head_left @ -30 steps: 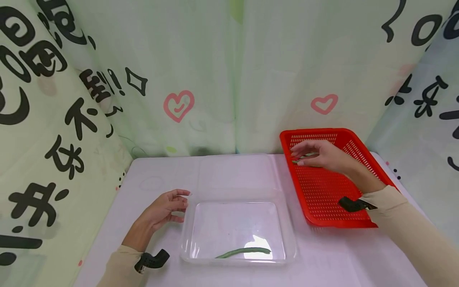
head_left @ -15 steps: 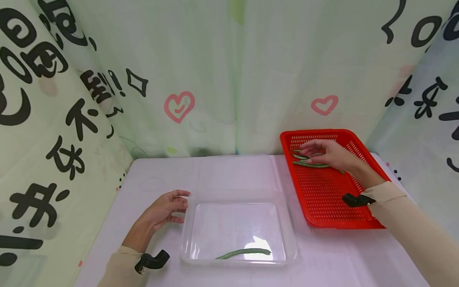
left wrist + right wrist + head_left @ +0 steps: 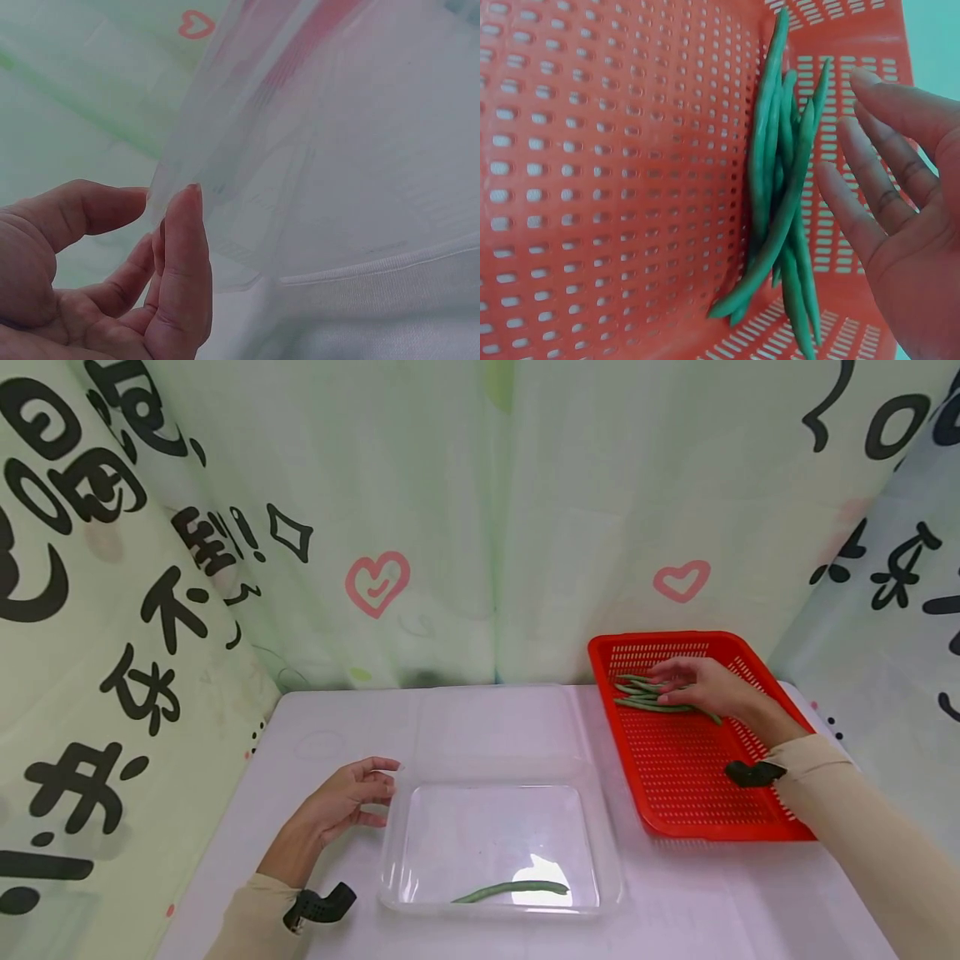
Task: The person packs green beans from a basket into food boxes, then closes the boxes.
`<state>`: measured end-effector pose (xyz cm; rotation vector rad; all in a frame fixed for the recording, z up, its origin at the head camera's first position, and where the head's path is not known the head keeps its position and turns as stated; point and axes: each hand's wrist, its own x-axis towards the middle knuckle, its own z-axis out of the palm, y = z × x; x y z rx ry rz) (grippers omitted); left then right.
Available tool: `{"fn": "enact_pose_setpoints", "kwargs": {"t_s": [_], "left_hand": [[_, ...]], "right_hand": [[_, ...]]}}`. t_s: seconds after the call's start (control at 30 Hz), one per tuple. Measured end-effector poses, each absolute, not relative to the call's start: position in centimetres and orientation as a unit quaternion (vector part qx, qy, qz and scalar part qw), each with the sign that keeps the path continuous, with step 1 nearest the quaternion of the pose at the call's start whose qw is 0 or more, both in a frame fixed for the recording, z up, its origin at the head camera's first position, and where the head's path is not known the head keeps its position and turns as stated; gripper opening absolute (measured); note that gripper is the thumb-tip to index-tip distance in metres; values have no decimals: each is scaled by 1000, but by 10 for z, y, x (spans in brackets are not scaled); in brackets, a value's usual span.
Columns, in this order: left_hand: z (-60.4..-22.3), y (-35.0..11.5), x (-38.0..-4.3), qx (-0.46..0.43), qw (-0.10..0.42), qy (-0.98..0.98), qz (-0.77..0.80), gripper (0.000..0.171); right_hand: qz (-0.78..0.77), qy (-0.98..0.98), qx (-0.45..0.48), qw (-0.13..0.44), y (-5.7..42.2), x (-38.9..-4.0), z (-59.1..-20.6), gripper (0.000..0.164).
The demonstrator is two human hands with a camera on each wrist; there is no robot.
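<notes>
A clear plastic box lies on the table in the head view, with one green bean in its near part. My left hand is at its left rim; in the left wrist view the thumb and a finger pinch the box's edge. Several more green beans lie in a loose bundle in the red basket, along its far side. Over them is my right hand, fingers spread and holding nothing. In the right wrist view its fingertips are beside the bundle, apart from it.
The table has a pale cloth. A printed curtain stands behind it, and more fabric hangs at left and right. The basket's slotted walls rise around the beans. Black straps circle both wrists.
My right hand has moved slightly right inside the basket, showing more of the bean bundle. My left hand, the box and its single bean have stayed in place.
</notes>
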<state>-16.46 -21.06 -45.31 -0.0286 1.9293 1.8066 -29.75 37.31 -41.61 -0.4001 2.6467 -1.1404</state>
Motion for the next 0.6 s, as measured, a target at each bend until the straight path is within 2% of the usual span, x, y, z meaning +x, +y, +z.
{"fn": "enact_pose_setpoints", "kwargs": {"t_s": [0.6], "left_hand": [[-453,-210,-166,-18,243,712,659,48]], "right_hand": [[-330,930,-109,121,379,-310,-429,47]]}}
